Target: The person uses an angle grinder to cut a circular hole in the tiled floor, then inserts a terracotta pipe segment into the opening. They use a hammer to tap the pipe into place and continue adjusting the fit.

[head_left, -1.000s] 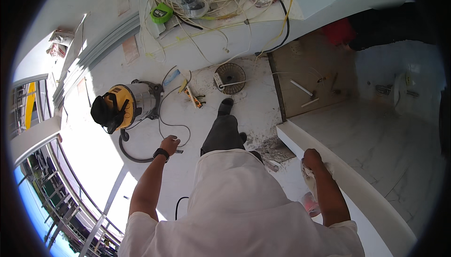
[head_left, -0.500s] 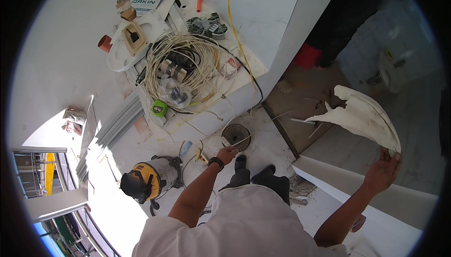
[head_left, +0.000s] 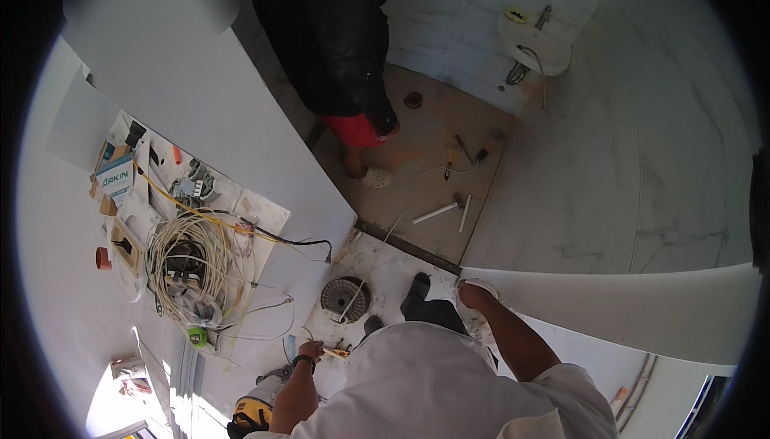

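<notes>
At the bottom of the frame I see the wearer's own white-shirted torso filling the lower middle, which hides most of both legs; only the dark shoes (head_left: 415, 292) poke out above it. My left hand (head_left: 310, 351), with a dark band at the wrist, sits lower left of centre, its fingers closed around a small yellow-handled tool (head_left: 338, 352) whose tip I cannot make out. Below it a yellow and black vacuum (head_left: 255, 408) is cut off by the rim. My right hand (head_left: 473, 293), just right of centre, rests on the end of a long white panel (head_left: 609, 311) that runs off to the right edge; the fingers curl over white material there, but whether they pinch it I cannot tell. Just above the left hand lies a round grey disc (head_left: 345, 298) on the pale floor. Farther left, a coil of pale cable (head_left: 188, 258) sprawls on a white sheet. Toward the top, another person in dark clothing (head_left: 333, 30) stands on the brown floor, head cut off. A white basin (head_left: 533, 38) sits upper right.
</notes>
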`<action>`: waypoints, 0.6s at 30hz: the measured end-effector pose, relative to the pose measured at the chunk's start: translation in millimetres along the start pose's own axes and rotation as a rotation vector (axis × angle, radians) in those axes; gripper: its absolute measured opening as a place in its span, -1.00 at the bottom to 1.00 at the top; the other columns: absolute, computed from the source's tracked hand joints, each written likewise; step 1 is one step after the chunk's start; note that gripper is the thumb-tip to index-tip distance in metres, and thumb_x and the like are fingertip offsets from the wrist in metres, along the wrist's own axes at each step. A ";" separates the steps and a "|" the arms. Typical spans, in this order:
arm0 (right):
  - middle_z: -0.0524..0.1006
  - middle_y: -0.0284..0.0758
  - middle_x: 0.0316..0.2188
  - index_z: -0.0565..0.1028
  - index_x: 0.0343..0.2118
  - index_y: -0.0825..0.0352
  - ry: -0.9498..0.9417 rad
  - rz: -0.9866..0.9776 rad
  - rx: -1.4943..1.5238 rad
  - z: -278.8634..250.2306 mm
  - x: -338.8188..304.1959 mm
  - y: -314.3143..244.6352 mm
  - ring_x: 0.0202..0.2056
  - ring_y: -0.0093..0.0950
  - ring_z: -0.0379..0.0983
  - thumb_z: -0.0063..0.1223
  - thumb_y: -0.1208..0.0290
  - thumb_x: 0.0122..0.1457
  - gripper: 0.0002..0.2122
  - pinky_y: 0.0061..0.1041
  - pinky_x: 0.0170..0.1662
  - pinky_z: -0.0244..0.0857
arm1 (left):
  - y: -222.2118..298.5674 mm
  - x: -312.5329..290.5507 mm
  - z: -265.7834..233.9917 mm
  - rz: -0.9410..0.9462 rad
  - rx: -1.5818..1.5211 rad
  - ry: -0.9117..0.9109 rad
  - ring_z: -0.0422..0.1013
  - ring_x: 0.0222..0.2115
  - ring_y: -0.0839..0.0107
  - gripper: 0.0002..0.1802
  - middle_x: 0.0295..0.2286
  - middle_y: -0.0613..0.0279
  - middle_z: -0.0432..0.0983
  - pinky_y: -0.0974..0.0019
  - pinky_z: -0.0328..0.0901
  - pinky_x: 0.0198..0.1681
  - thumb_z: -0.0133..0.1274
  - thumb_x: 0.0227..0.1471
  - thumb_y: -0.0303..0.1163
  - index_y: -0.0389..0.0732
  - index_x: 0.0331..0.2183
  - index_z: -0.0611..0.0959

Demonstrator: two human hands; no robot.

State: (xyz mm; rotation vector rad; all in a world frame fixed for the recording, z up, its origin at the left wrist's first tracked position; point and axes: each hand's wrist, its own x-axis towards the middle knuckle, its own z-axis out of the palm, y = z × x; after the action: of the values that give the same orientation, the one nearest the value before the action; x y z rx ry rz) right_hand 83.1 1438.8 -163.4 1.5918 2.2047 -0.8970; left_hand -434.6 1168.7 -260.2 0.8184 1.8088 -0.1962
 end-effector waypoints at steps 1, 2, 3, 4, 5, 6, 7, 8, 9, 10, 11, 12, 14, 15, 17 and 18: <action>0.62 -0.04 -0.29 0.64 -0.30 0.31 0.092 0.016 0.180 -15.3 19.7 0.7 -0.21 -0.03 0.57 0.04 0.29 0.17 -0.78 -0.12 -0.09 0.43 | -15.3 -1.7 3.8 -0.271 -0.187 -0.061 0.57 -0.33 0.41 -0.76 -0.29 0.26 0.63 0.21 0.46 -0.30 0.04 0.24 -0.18 -0.10 -0.19 0.63; 0.62 -0.03 -0.29 0.64 -0.30 0.33 0.165 0.048 0.303 -30.0 41.9 3.4 -0.20 -0.03 0.56 0.05 0.27 0.17 -0.76 -0.13 -0.08 0.43 | -28.8 -6.3 3.2 -0.492 -0.162 -0.113 0.58 -0.32 0.38 -0.69 -0.25 0.17 0.63 0.22 0.47 -0.30 0.02 0.26 -0.13 -0.14 -0.14 0.63; 0.61 -0.02 -0.28 0.63 -0.29 0.35 0.258 0.091 0.436 -41.9 61.7 7.3 -0.19 -0.03 0.56 0.07 0.25 0.17 -0.74 -0.13 -0.07 0.43 | -30.9 -5.2 4.3 -0.536 -0.308 -0.105 0.58 -0.30 0.38 -0.68 -0.24 0.17 0.63 0.22 0.46 -0.28 0.03 0.25 -0.12 -0.13 -0.12 0.62; 0.61 -0.02 -0.28 0.63 -0.28 0.35 0.303 0.114 0.484 -49.1 74.9 11.4 -0.19 -0.03 0.56 0.07 0.24 0.16 -0.74 -0.14 -0.06 0.42 | -32.1 -10.1 5.5 -0.603 -0.471 -0.091 0.58 -0.29 0.38 -0.66 -0.24 0.17 0.63 0.23 0.46 -0.26 0.04 0.25 -0.11 -0.12 -0.09 0.61; 0.61 -0.02 -0.27 0.63 -0.27 0.35 0.375 0.141 0.540 -56.9 88.3 16.5 -0.18 -0.03 0.55 0.07 0.24 0.16 -0.73 -0.14 -0.05 0.42 | -22.9 -8.1 5.1 -0.688 -0.601 -0.071 0.58 -0.27 0.38 -0.66 -0.23 0.18 0.63 0.24 0.46 -0.23 0.06 0.23 -0.11 -0.11 -0.08 0.60; 0.61 -0.02 -0.27 0.63 -0.26 0.35 0.480 0.113 0.617 -63.1 99.5 21.5 -0.18 -0.04 0.55 0.07 0.24 0.16 -0.72 -0.14 -0.04 0.42 | -12.3 -9.9 4.1 -0.611 -0.681 -0.092 0.58 -0.25 0.39 -0.65 -0.22 0.18 0.63 0.25 0.45 -0.21 0.09 0.21 -0.11 -0.10 -0.07 0.60; 0.61 -0.02 -0.26 0.64 -0.25 0.35 0.326 0.107 0.494 -68.4 108.6 26.8 -0.16 -0.04 0.55 0.07 0.23 0.15 -0.72 -0.15 -0.02 0.41 | 7.6 -2.6 -1.7 -0.542 -0.724 -0.108 0.57 -0.22 0.39 -0.64 -0.21 0.20 0.63 0.26 0.45 -0.19 0.13 0.18 -0.13 -0.08 -0.06 0.59; 0.61 -0.03 -0.25 0.64 -0.25 0.35 0.225 0.023 0.400 -72.9 115.7 31.9 -0.15 -0.04 0.55 0.07 0.23 0.15 -0.71 -0.16 0.00 0.41 | 29.9 3.8 -8.8 -0.454 -0.728 -0.112 0.56 -0.19 0.40 -0.63 -0.20 0.21 0.63 0.28 0.45 -0.16 0.18 0.14 -0.14 -0.07 -0.05 0.58; 0.62 -0.03 -0.23 0.66 -0.28 0.34 0.115 0.032 0.282 -76.0 123.5 34.8 -0.14 -0.06 0.55 0.06 0.18 0.13 -0.69 -0.18 0.03 0.40 | 53.7 11.2 -15.8 -0.368 -0.712 -0.121 0.57 -0.21 0.39 -0.61 -0.20 0.19 0.64 0.29 0.45 -0.19 0.19 0.14 -0.16 -0.12 -0.05 0.59; 0.62 -0.03 -0.24 0.66 -0.27 0.34 0.083 0.033 0.188 -78.4 129.9 38.4 -0.12 -0.07 0.56 0.04 0.15 0.12 -0.65 -0.19 0.06 0.39 | 78.8 21.1 -26.7 -0.242 -0.583 -0.110 0.58 -0.22 0.39 -0.59 -0.19 0.16 0.64 0.30 0.46 -0.21 0.20 0.13 -0.17 -0.16 -0.04 0.60; 0.62 -0.03 -0.26 0.65 -0.25 0.36 0.111 0.068 0.198 -80.9 135.6 42.9 -0.12 -0.04 0.55 0.03 0.14 0.11 -0.64 -0.18 0.04 0.40 | 103.1 28.9 -35.0 -0.112 -0.468 -0.103 0.59 -0.24 0.39 -0.58 -0.18 0.13 0.64 0.32 0.46 -0.24 0.21 0.13 -0.19 -0.21 -0.04 0.61; 0.62 -0.03 -0.28 0.64 -0.23 0.38 0.092 0.121 0.193 -81.6 139.8 45.6 -0.12 -0.02 0.54 0.03 0.14 0.10 -0.62 -0.16 0.02 0.41 | 127.4 37.5 -47.2 0.136 -0.201 -0.102 0.60 -0.26 0.39 -0.56 -0.18 0.10 0.65 0.33 0.46 -0.27 0.22 0.12 -0.20 -0.26 -0.03 0.61; 0.62 -0.08 -0.37 0.63 -0.26 0.40 0.131 0.232 0.343 -90.6 149.1 55.2 -0.17 -0.08 0.57 0.06 0.19 0.11 -0.65 -0.19 -0.07 0.46 | 178.2 54.1 -70.4 0.217 -0.174 -0.014 0.61 -0.30 0.39 -0.52 -0.17 0.05 0.66 0.36 0.47 -0.32 0.25 0.12 -0.23 -0.36 -0.02 0.63; 0.63 -0.10 -0.42 0.63 -0.28 0.42 0.129 0.299 0.421 -95.2 150.9 57.7 -0.20 -0.11 0.59 0.07 0.21 0.11 -0.67 -0.21 -0.12 0.49 | 206.6 63.8 -79.4 0.083 -0.538 0.050 0.62 -0.30 0.34 -0.52 -0.18 0.02 0.66 0.37 0.46 -0.34 0.24 0.12 -0.24 -0.37 -0.02 0.63; 0.60 -0.19 -0.38 0.59 -0.22 0.42 0.275 0.603 1.278 -115.3 154.7 63.3 -0.30 -0.26 0.60 0.09 0.28 0.17 -0.72 -0.31 -0.25 0.52 | 263.5 80.1 -107.8 0.198 -0.558 0.066 0.61 -0.25 0.36 -0.56 -0.19 0.03 0.65 0.36 0.48 -0.29 0.18 0.17 -0.25 -0.37 -0.02 0.63; 0.57 -0.19 -0.32 0.54 -0.13 0.41 0.338 0.632 1.340 -130.9 157.1 67.2 -0.28 -0.27 0.59 0.06 0.28 0.21 -0.70 -0.30 -0.25 0.51 | 291.0 86.5 -120.3 0.223 -0.560 0.089 0.61 -0.26 0.38 -0.57 -0.21 0.06 0.66 0.38 0.46 -0.30 0.16 0.18 -0.25 -0.35 -0.03 0.63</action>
State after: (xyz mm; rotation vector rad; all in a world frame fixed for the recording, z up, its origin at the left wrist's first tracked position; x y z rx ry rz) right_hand 106.5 1652.6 -171.1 2.8497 0.8670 -2.1462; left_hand -363.4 1484.4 -216.6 0.6203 1.7133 0.4793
